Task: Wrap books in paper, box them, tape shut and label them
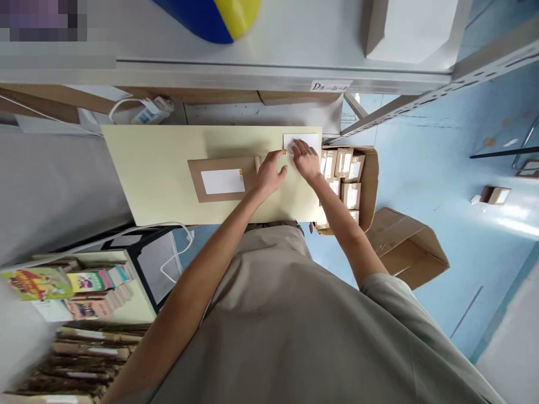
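On the pale yellow tabletop (155, 146) lies a flat brown cardboard parcel (196, 179) bearing a white label (221, 182). My left hand (269, 174) is by the parcel's right end, thumb and fingers apart, with its fingertips close to the left edge of a white label sheet (311, 140). That sheet lies at the table's far right corner. Across it rest the slightly bent fingers of my right hand (306, 161). The undersides of both hands are hidden, so contact under the fingertips is unclear.
Right of the table, an open carton (370, 179) holds several small labelled boxes. Another open carton (391, 247) stands on the blue floor. A metal shelf (252, 70) spans above the table's far side. Books (90, 283) and a white cable (166, 269) are at lower left.
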